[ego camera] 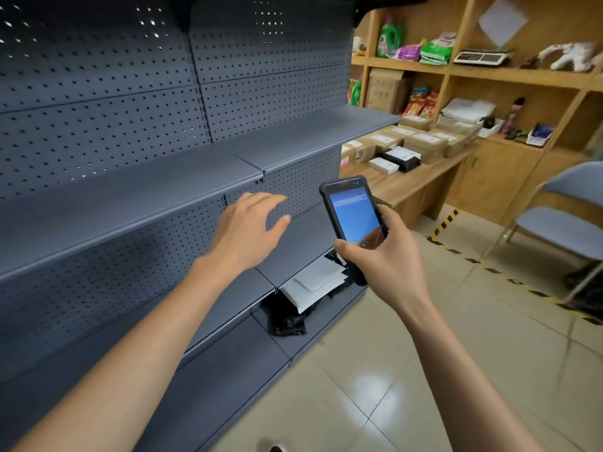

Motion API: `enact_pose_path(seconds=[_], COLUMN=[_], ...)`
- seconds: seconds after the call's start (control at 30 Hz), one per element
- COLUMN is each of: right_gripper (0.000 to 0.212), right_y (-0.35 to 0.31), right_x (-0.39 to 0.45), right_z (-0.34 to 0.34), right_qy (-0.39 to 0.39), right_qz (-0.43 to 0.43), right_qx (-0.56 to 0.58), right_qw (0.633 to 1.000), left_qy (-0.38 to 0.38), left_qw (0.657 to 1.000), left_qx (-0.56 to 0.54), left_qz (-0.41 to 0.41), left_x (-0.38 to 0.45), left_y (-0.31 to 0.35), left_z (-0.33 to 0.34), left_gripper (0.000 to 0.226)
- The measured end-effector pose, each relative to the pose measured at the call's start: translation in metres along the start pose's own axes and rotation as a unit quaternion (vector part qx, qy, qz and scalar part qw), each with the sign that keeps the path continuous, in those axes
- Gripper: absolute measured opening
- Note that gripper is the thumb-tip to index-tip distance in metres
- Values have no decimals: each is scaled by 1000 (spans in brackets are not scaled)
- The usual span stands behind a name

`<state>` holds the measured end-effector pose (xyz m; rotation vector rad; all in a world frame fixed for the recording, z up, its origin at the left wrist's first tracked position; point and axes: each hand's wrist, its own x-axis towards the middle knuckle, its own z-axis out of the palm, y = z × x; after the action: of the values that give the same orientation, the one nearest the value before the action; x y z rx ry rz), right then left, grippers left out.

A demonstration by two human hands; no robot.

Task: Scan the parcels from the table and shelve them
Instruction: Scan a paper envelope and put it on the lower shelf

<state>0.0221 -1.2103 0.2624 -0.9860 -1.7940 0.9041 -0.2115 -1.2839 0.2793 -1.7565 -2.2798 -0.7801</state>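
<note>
The left hand hovers with relaxed fingers, holding nothing, before the grey shelf; the right hand grips the scanner, screen text unreadable; labelled parcels lie on the worktop.

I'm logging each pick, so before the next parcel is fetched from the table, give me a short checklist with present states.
1. Scanner held firmly in right hand: ok.
2. Scanner screen lit: ok; its text: cannot tell.
3. Left hand free to take a parcel: ok, open and holding nothing.
4. Parcels left on wooden table: ok, several boxes.
5. Room on grey shelves: ok.
6. Shelved white parcel lying securely: cannot tell.
</note>
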Motion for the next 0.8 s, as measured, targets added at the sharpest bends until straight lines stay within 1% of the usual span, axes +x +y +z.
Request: enact_pose_path(seconds=[0.13,0.2,0.33,0.5,0.63,0.8], right_gripper=[58,52,47,62,59,62], right_y=[22,33,49,72,100,140], right_x=[22,37,75,114,135,164], right_z=[-15,-19,-19,-24,-39,-69], right_qy=[32,44,58,96,121,165], right_qz=[11,21,25,43,78,116], right_qx=[-14,-27,-41,-47,-56,-49], right_qw=[999,998,997,993,988,978], left_qy=[-12,-20,-31,-53,-80,-114], left_qw=[999,998,996,991,985,976], left_qx=[-23,-41,-72,-91,-111,-125], left_qz=[26,34,51,77,109,139], left_x=[38,60,106,164,203,248], left_y=[10,11,9,12,31,68], left_z=[35,55,91,131,167,220], left_gripper=[43,42,42,42,41,41])
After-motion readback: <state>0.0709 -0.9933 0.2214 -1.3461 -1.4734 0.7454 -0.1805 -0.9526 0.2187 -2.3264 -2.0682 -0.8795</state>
